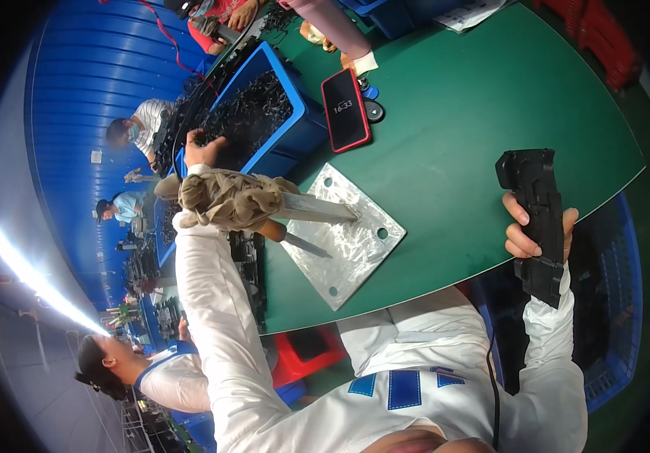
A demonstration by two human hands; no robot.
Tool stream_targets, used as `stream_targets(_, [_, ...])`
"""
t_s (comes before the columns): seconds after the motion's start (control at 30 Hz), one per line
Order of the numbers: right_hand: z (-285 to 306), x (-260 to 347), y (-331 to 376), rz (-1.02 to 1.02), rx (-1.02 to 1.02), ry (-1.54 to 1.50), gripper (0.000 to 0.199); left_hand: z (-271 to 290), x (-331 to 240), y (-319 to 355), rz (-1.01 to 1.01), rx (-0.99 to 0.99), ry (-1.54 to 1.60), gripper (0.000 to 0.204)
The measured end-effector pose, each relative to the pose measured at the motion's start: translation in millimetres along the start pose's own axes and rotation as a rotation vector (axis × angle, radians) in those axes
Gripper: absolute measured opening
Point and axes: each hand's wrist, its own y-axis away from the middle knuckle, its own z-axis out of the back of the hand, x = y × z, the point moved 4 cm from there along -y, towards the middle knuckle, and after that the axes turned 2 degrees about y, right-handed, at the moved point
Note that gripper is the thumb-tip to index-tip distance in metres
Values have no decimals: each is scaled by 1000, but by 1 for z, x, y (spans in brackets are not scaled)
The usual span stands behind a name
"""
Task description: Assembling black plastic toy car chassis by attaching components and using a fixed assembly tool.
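Right hand [532,235] grips black plastic part [538,219]; left hand [203,149] reaches blue bin [295,132].

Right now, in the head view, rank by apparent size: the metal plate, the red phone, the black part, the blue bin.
1. blue bin
2. metal plate
3. black part, nearer the camera, so unsure
4. red phone
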Motion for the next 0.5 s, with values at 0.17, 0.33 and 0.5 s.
stream_targets(0.17, [5,1,4,40,-27,-34,87,23,-29,-6,-59,-2,72,70])
stream_targets(0.33, [7,0,0,23,-10,-35,88,48,1,-40,146,24,592,53])
stream_targets(0.5, [1,2,0,54,29,3,85,53,-4,-41,60,-55,455,48])
